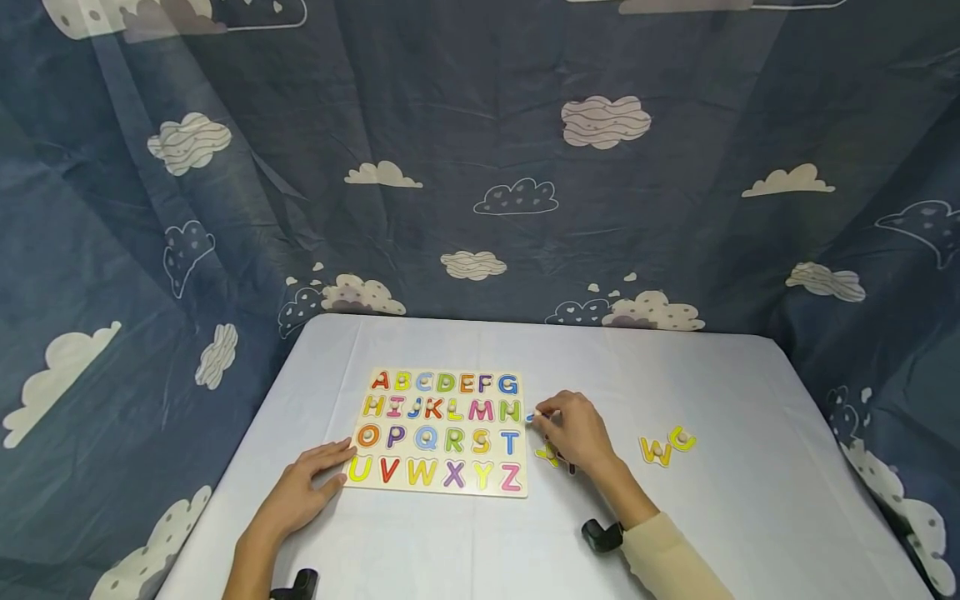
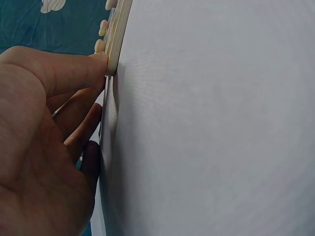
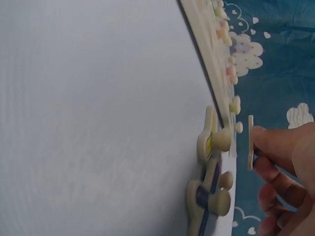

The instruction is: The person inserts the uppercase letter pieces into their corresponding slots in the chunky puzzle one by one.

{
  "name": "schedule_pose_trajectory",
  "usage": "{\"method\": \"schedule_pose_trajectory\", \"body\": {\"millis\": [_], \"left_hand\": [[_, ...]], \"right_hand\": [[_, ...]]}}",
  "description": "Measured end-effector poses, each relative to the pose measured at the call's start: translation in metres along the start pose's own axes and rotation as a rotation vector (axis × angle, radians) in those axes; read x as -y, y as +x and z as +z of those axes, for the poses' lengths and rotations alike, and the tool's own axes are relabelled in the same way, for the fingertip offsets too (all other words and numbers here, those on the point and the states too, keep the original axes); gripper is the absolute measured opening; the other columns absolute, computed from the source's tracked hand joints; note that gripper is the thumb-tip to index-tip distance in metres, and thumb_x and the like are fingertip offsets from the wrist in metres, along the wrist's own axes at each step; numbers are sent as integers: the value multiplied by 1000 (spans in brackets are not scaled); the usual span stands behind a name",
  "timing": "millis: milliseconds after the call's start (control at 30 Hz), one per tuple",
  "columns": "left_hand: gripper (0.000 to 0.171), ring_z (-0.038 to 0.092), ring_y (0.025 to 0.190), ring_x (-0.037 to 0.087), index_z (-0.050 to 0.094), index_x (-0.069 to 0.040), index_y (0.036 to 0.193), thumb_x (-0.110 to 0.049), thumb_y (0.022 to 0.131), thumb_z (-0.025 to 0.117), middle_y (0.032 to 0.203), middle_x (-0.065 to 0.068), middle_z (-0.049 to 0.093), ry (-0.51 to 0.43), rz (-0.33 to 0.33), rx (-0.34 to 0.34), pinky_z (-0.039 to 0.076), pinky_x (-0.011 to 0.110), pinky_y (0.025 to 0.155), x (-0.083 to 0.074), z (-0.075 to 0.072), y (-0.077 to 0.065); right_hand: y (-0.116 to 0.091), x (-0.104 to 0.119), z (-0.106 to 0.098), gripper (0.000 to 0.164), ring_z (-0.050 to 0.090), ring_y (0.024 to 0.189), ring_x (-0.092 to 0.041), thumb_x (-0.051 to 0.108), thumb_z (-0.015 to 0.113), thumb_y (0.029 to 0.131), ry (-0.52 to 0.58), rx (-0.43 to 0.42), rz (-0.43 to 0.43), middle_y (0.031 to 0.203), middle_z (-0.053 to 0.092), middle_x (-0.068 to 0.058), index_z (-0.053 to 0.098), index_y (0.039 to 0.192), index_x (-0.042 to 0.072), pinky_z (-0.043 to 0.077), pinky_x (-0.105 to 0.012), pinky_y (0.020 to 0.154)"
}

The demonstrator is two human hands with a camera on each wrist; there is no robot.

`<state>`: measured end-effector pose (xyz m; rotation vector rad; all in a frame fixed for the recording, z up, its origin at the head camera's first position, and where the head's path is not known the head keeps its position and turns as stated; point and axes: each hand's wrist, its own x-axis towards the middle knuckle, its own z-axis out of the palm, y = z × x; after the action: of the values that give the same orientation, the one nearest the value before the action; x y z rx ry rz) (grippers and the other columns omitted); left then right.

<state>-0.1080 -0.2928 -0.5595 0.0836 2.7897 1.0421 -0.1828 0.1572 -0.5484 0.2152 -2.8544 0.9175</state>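
Observation:
A wooden alphabet puzzle board with coloured letters A to Z lies on the white table. My left hand rests at its left edge; in the left wrist view the thumb touches the board's corner. My right hand, just off the board's right side, pinches a small blue letter piece, seen edge-on as a thin wooden piece in the right wrist view. Beneath this hand lie a yellow letter piece and a dark purple one, both partly hidden.
Farther right lie a yellow W piece and a yellow U-shaped piece, side by side. Knobs stand up from several letters on the board. A dark blue cloth with cloud prints hangs behind the table.

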Motion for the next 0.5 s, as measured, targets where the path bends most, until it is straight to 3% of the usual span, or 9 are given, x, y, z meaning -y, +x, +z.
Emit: {"method": "schedule_pose_trajectory", "body": {"millis": [100,300,500], "left_hand": [[47,35,153,34,64,-24,143,-16,96,70,159,-4,50,-3,-3,-2,25,69,122,0,0,0],[47,35,153,33,64,-24,143,-15,96,70,159,-4,50,1,1,-10,26,68,122,1,1,0],[47,36,152,34,65,-23,142,-15,96,70,158,-3,51,4,7,-14,27,67,122,1,1,0]], "right_hand": [[-1,6,0,18,58,89,-18,21,81,90,11,25,-34,98,75,2,82,105,12,46,-32,75],[-4,17,2,17,59,95,-15,15,80,90,45,77,-132,101,75,3,82,107,14,51,-34,82],[-7,24,9,17,58,89,-15,12,81,88,48,88,-188,97,75,5,83,105,14,49,-32,76]]}}
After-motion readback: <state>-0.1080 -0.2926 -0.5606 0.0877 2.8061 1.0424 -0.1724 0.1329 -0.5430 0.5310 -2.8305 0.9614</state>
